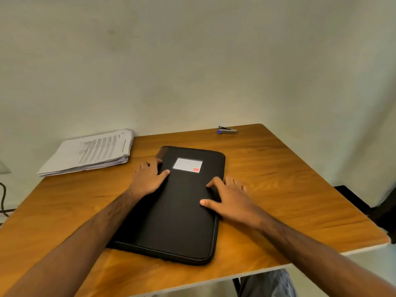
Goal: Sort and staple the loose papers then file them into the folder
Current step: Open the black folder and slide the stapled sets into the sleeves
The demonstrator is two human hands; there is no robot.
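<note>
A closed black folder [177,211] with a white label lies flat in the middle of the wooden table [278,189]. My left hand [147,179] rests on the folder's left edge, thumb laid on the cover. My right hand [229,200] lies at its right edge, thumb and forefinger on the cover and the other fingers over the side. A thick stack of printed papers [92,153] sits at the table's far left corner, overhanging the edge. A small blue and silver stapler [227,130] lies at the far edge, to the right.
A pale wall stands right behind the table. A dark cable [3,198] hangs off to the left, and a dark object [383,213] sits beyond the table's right side. My knee in grey cloth [267,284] shows under the near edge.
</note>
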